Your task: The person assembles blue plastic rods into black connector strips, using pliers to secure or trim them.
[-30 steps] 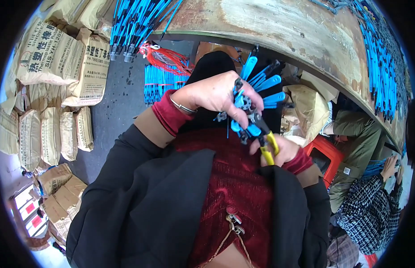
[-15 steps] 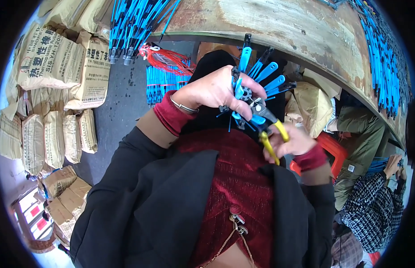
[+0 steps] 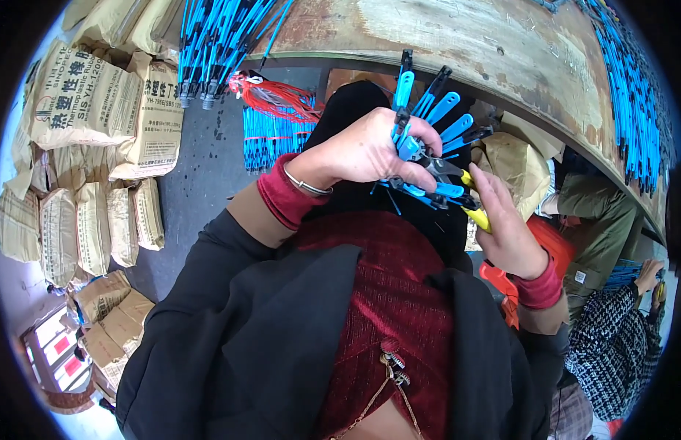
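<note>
My left hand (image 3: pixel 370 150) is closed around a fan of blue and black plastic parts (image 3: pixel 439 117), held up in front of my chest. My right hand (image 3: pixel 505 227) grips yellow-handled cutters (image 3: pixel 465 202) whose jaws reach into the bundle just below my left fingers. A thin bracelet sits on my left wrist. Dark red cuffs and a black jacket cover both arms.
A worn curved table top (image 3: pixel 502 44) lies ahead, with rows of blue parts (image 3: pixel 634 95) along its right rim and more blue pieces (image 3: pixel 223 37) hanging off its left. Stacked paper sacks (image 3: pixel 98 132) stand left. A red-strand bundle (image 3: pixel 282 99) lies on the floor. Another person (image 3: pixel 612 352) sits right.
Both hands have risen and shifted slightly right. The fan of blue parts has spread wider, and the cutters have turned flatter beneath my left fingers.
</note>
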Tool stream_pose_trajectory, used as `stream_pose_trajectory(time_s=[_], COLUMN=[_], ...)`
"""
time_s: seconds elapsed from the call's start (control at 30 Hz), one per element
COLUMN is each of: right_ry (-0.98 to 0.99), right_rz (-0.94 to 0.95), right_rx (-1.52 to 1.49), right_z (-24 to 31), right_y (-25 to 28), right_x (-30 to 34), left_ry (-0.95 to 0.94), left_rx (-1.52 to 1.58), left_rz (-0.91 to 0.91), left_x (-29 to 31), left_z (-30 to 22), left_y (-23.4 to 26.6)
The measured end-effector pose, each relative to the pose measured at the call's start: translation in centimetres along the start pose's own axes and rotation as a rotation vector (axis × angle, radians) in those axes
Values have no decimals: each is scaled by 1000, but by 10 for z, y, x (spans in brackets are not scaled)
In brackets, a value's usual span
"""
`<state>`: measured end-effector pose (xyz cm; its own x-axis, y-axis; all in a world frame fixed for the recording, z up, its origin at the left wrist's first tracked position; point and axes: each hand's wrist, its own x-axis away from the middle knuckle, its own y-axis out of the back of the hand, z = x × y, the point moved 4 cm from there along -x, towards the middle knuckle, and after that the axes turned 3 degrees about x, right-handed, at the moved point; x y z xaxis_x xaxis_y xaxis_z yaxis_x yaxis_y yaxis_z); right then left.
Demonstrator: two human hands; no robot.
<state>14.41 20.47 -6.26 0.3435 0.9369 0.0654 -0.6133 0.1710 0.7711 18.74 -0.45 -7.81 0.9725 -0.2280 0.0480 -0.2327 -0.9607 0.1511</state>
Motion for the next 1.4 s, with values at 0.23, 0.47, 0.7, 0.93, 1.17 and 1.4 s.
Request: stream_pose_trajectory(time_s=[0.23, 0.47, 0.7, 0.93, 1.17, 1.4], right_ry=[-66, -31, -254, 6, -282, -290], right_rz=[-12, -258, 142, -23, -385, -525], right_rx=[-92, -46, 330, 194, -275, -133], right_z=[-9, -8, 26, 20, 6, -16], right_y=[-17, -27, 33, 17, 79, 117], right_x=[-7, -7, -15, -24, -2, -2], left_ry=[-67, -25, -48, -49, -154, 69], left_rx=[18, 31, 26, 17, -122, -145], left_rz=[-30, -41, 24, -77, -503, -662], left_x=[5, 3, 9, 10, 53, 79], left_z=[1, -1, -3, -10, -100, -209], left_y=[2, 5, -3, 11, 85, 225])
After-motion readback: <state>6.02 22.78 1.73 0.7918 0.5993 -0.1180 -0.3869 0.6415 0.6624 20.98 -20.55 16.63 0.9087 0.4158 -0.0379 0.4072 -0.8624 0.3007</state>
